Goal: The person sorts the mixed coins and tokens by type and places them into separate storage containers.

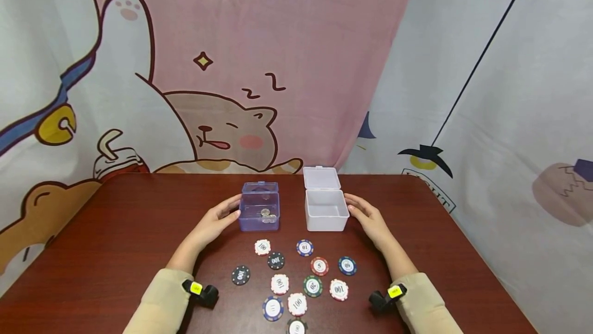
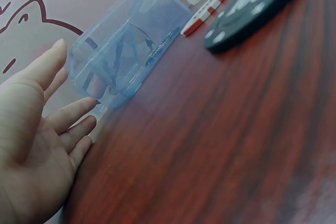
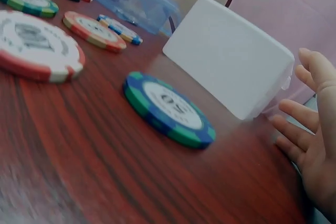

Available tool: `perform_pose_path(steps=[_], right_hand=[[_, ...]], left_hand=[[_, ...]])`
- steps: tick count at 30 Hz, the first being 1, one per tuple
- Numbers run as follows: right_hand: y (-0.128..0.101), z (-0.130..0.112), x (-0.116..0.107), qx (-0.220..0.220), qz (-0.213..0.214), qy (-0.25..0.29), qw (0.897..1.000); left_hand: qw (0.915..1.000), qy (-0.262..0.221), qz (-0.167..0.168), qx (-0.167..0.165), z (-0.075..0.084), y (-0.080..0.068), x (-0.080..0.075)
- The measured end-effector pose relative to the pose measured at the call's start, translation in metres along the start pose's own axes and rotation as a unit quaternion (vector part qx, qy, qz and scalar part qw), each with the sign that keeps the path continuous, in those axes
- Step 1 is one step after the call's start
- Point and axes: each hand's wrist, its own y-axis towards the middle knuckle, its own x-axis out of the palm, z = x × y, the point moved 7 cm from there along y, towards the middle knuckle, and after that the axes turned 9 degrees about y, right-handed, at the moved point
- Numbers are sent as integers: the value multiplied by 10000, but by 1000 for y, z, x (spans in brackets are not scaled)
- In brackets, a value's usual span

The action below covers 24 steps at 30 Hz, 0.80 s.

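A translucent blue plastic box (image 1: pixel 250 225) stands with its lid raised at the back, and a few silvery coins (image 1: pixel 265 213) lie inside. My left hand (image 1: pixel 215 223) is at its left side, fingers extended and thumb apart; in the left wrist view the fingertips are close to the wall, and I cannot tell whether they touch. To the right, a white plastic box (image 1: pixel 326 224) also has its lid tipped back, and no contents show. My right hand (image 1: pixel 370 221) is at its right side with relaxed, straight fingers. Neither hand grips anything.
Several poker chips lie spread in front of the boxes, among them a red chip (image 1: pixel 319 266), a green chip (image 1: pixel 313 286) and a black chip (image 1: pixel 240 275). The brown table (image 1: pixel 116 251) reaches back to a cartoon-printed curtain (image 1: pixel 324 66).
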Motion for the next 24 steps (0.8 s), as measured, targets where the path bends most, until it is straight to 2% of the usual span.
perform_pose_path(steps=[4, 12, 16, 24], right_hand=[[1, 4, -3, 189, -97, 26, 9998], [1, 8, -4, 452, -393, -38, 9982], [2, 10, -5, 450, -493, 6, 9978], [7, 36, -13, 437, -587, -4, 9973]], left_hand=[[10000, 17, 45, 3, -1, 0, -1], [9997, -79, 68, -217, -5, -5, -5], [9996, -28, 15, -274, -6, -14, -9], [9990, 190, -99, -392, -3, -39, -18]])
